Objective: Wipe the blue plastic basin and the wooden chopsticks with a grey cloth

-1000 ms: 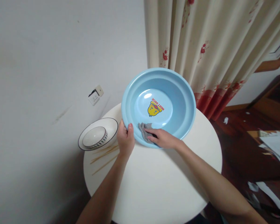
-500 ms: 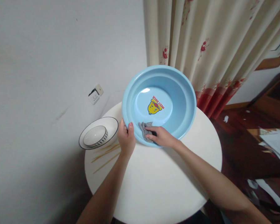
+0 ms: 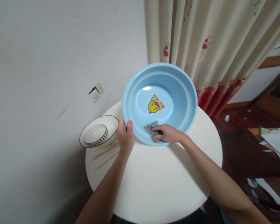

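Observation:
A light blue plastic basin [image 3: 184,105] is tilted toward me above the table, with a yellow duck print and red letters on its bottom. My left hand [image 3: 126,134] grips its rim at the lower left, thumb on the inner side and the other fingers mostly hidden behind. My right hand [image 3: 169,133] is closed on a crumpled grey cloth [image 3: 152,132], which lies against the basin's near inner wall and rim. Part of the cloth is covered by my fingers.
A round white table [image 3: 158,180] stands below. At its left are a white oval plate [image 3: 113,124] with a bowl [image 3: 95,134] in it, and several chopsticks [image 3: 106,158]. Behind are a wall socket [image 3: 94,95] and a curtain [image 3: 214,62]. Papers [image 3: 276,141] lie at the right.
My right hand has slid the grey cloth to the right along the basin's near side. My left hand keeps its grip on the rim.

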Demonstrator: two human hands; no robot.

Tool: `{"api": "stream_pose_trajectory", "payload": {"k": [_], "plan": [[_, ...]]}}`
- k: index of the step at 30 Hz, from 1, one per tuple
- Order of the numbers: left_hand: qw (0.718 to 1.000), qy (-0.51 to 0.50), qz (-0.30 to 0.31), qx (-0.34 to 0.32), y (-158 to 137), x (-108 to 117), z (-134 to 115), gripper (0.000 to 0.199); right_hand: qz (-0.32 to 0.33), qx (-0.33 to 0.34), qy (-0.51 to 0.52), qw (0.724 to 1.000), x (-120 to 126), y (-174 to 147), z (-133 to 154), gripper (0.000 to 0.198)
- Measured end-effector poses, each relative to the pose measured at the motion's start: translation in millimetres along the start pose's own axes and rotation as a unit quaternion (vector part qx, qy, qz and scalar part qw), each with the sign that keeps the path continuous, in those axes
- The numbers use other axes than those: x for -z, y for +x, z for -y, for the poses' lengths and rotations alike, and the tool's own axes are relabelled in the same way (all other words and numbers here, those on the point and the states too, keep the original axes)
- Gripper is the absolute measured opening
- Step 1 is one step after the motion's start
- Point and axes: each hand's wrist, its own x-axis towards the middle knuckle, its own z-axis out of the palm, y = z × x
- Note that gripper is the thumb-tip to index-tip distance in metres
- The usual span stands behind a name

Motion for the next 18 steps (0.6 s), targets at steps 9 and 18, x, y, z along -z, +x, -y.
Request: {"api": "stream_pose_trajectory", "payload": {"k": [9, 18], "plan": [[1.000, -0.007, -0.007, 0.022, 2.2, -0.9, 3.7, 0.037, -0.104, 0.045, 0.054, 0.992, -30.8, 10.6, 21.7, 0.043], [0.975, -0.127, 0.164, 0.080, -13.1, -11.4, 5.8, 0.049, -0.153, 0.023, 0.049, 0.987, -24.0, 15.4, 18.0, 0.039]]}}
